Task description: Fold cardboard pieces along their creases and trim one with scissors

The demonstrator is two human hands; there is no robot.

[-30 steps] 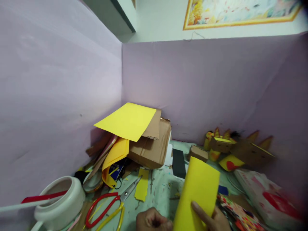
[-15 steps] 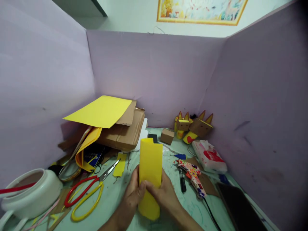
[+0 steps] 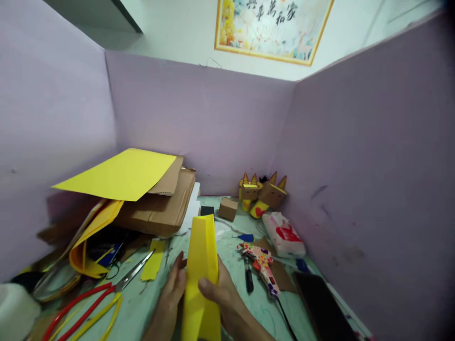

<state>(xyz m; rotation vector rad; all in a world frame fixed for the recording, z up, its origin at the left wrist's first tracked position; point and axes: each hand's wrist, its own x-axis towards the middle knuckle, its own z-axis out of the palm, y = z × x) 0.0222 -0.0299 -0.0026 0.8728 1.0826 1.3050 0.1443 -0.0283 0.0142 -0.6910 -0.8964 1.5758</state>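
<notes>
A folded yellow sheet of paper (image 3: 201, 265) stands lengthwise in front of me, creased along its length. My left hand (image 3: 172, 290) presses its left side with flat fingers. My right hand (image 3: 223, 296) grips it from the right, thumb across the front. Both hands hold it just above the pale green table (image 3: 227, 237).
Red and yellow scissors (image 3: 92, 298) lie at the left, beside a small yellow scrap (image 3: 152, 253). A stack of cardboard (image 3: 156, 208) topped by a yellow sheet (image 3: 121, 175) fills the back left. A patterned glue gun (image 3: 261, 265), tissue pack (image 3: 286, 234), cardboard figures (image 3: 265, 192) and a dark slab (image 3: 322, 305) sit right. Purple walls enclose the table.
The view has swung right and down. The yellow sheet, flat and rounded before, is now folded narrower into a creased shape between both hands.
</notes>
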